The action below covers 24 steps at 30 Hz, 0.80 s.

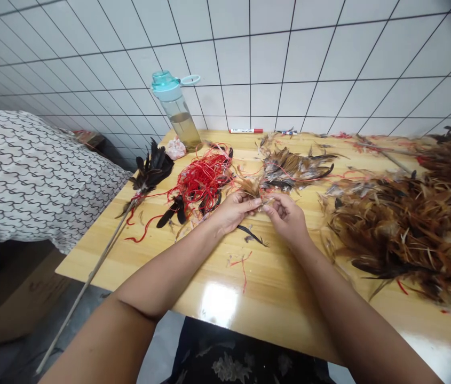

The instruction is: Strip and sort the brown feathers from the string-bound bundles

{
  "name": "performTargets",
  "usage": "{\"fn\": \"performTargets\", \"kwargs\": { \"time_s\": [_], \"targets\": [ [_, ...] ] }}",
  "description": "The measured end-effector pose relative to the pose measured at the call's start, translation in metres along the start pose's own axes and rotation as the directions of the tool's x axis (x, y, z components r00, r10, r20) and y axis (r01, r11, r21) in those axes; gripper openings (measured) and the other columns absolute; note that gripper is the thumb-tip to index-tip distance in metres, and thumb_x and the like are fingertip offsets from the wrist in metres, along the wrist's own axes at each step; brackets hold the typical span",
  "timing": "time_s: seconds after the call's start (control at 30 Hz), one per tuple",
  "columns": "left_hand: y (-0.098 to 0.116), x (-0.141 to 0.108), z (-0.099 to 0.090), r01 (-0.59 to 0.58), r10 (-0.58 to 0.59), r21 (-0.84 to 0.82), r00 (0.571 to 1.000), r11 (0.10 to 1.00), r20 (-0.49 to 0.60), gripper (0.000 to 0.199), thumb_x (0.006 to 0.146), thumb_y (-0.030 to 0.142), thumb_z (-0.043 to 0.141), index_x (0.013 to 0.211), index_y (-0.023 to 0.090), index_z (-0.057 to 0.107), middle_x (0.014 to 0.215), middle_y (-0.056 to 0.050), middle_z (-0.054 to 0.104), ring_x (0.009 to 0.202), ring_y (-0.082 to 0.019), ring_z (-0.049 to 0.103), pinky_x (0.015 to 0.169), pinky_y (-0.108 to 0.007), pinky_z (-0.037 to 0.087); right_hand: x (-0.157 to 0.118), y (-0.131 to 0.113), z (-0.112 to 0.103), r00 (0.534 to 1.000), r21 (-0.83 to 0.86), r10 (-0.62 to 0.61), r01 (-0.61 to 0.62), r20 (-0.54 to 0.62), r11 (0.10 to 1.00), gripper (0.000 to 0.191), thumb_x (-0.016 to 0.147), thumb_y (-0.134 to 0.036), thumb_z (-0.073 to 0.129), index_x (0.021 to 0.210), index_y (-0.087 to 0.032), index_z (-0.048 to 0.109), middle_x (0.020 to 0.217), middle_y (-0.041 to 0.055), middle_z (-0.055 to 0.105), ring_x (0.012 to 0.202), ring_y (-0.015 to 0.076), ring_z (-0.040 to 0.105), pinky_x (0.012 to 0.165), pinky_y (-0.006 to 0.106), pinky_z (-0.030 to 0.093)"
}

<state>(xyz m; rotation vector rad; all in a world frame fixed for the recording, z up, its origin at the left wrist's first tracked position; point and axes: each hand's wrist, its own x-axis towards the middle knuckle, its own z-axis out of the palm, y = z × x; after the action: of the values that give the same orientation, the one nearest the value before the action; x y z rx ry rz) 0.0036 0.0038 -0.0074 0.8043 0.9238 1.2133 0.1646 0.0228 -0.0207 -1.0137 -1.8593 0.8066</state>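
My left hand point(238, 209) is closed on a small bunch of brown feathers point(250, 186), whose tips fan out away from me. Close beside it, my right hand point(287, 216) pinches at the quill ends of the same bunch with thumb and forefinger. Just beyond both hands lies a loose pile of brown and grey feathers point(289, 166). A tangle of red string point(205, 178) rests left of my left hand. One dark curved feather point(252, 233) and short red string scraps point(243, 261) lie nearer to me on the table.
A large heap of brown feathers point(413, 229) covers the right side of the wooden table point(161, 277). At left, a stick with black feathers point(107, 248) overhangs the edge. A water bottle point(183, 120) and a red marker point(246, 130) are by the tiled wall. Patterned cloth point(37, 176) bulges at far left.
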Motion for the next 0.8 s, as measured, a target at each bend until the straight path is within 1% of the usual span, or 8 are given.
{"fn": "performTargets", "kwargs": {
  "time_s": [0.07, 0.17, 0.23, 0.3, 0.5, 0.57, 0.67, 0.8],
  "targets": [
    [0.001, 0.000, 0.000, -0.002, 0.002, 0.011, 1.000, 1.000, 0.015, 0.035, 0.059, 0.030, 0.085, 0.081, 0.010, 0.066, 0.072, -0.003, 0.064, 0.062, -0.007, 0.053, 0.056, -0.020, 0.037, 0.000, 0.001, 0.000, 0.999, 0.058, 0.036, -0.036, -0.007, 0.998, 0.027, 0.084, -0.036, 0.056, 0.106, -0.021, 0.062, 0.068, -0.0010, 0.051, 0.055, 0.0136, 0.045, 0.055, 0.028, 0.040],
    [0.001, 0.000, 0.001, -0.006, 0.006, 0.010, 1.000, 1.000, 0.024, 0.035, 0.057, 0.028, 0.085, 0.079, 0.011, 0.065, 0.072, -0.001, 0.063, 0.062, -0.007, 0.053, 0.056, -0.020, 0.037, 0.001, 0.003, 0.000, 1.000, 0.080, 0.014, -0.014, -0.007, 0.997, 0.017, 0.085, -0.034, 0.054, 0.091, -0.022, 0.063, 0.073, 0.0011, 0.057, 0.062, 0.0151, 0.050, 0.061, 0.029, 0.043],
    [0.002, 0.000, 0.001, -0.006, 0.006, -0.004, 1.000, 1.000, 0.015, 0.034, 0.057, 0.028, 0.085, 0.076, 0.011, 0.063, 0.068, 0.000, 0.062, 0.061, -0.006, 0.053, 0.056, -0.020, 0.037, 0.002, 0.006, 0.001, 1.000, 0.042, -0.020, 0.020, -0.001, 0.999, 0.014, 0.085, -0.030, 0.052, 0.079, -0.021, 0.061, 0.074, 0.0025, 0.059, 0.067, 0.0165, 0.053, 0.065, 0.030, 0.044],
    [0.001, 0.000, 0.000, -0.001, 0.001, -0.026, 1.000, 1.000, 0.013, 0.032, 0.058, 0.028, 0.085, 0.072, 0.011, 0.061, 0.064, 0.001, 0.060, 0.058, -0.006, 0.052, 0.056, -0.021, 0.038, 0.003, 0.008, 0.001, 0.999, -0.017, -0.036, 0.036, 0.008, 0.999, 0.015, 0.084, -0.026, 0.050, 0.072, -0.021, 0.059, 0.073, 0.0033, 0.058, 0.070, 0.0178, 0.053, 0.068, 0.032, 0.044],
    [-0.001, 0.003, -0.001, -0.021, 0.022, -0.082, 1.000, 0.996, 0.016, 0.029, 0.062, 0.027, 0.083, 0.066, 0.010, 0.059, 0.059, 0.000, 0.058, 0.056, -0.007, 0.053, 0.055, -0.021, 0.038, 0.003, 0.010, 0.003, 0.998, -0.106, -0.011, 0.017, 0.056, 0.994, 0.015, 0.084, -0.025, 0.050, 0.073, -0.022, 0.058, 0.074, 0.0039, 0.059, 0.072, 0.0191, 0.054, 0.069, 0.032, 0.043],
    [-0.001, 0.004, -0.002, -0.059, 0.059, -0.118, 0.998, 0.991, -0.004, 0.028, 0.063, 0.026, 0.082, 0.066, 0.010, 0.059, 0.060, 0.001, 0.057, 0.056, -0.006, 0.052, 0.054, -0.020, 0.039, 0.002, 0.010, 0.003, 0.998, -0.132, 0.001, 0.008, 0.066, 0.991, 0.013, 0.084, -0.026, 0.051, 0.075, -0.022, 0.059, 0.076, 0.0041, 0.060, 0.073, 0.0192, 0.055, 0.070, 0.032, 0.043],
    [0.001, 0.007, -0.004, -0.116, 0.104, -0.187, 0.992, 0.976, -0.074, 0.026, 0.063, 0.022, 0.082, 0.069, 0.011, 0.060, 0.063, 0.002, 0.060, 0.058, -0.006, 0.054, 0.053, -0.018, 0.040, 0.000, 0.010, 0.002, 0.997, -0.206, 0.005, 0.010, 0.072, 0.979, 0.015, 0.086, -0.024, 0.049, 0.076, -0.021, 0.060, 0.078, 0.0048, 0.060, 0.076, 0.0203, 0.056, 0.071, 0.033, 0.042],
    [0.007, 0.009, -0.008, -0.150, 0.108, -0.255, 0.979, 0.955, -0.172, 0.027, 0.061, 0.020, 0.083, 0.071, 0.012, 0.059, 0.064, 0.003, 0.060, 0.059, -0.005, 0.057, 0.052, -0.017, 0.041, 0.000, 0.012, -0.002, 0.999, -0.371, 0.022, -0.010, 0.029, 0.929, 0.018, 0.088, -0.025, 0.046, 0.076, -0.022, 0.060, 0.081, 0.0059, 0.061, 0.075, 0.0209, 0.055, 0.063, 0.032, 0.039]
  ]
}}
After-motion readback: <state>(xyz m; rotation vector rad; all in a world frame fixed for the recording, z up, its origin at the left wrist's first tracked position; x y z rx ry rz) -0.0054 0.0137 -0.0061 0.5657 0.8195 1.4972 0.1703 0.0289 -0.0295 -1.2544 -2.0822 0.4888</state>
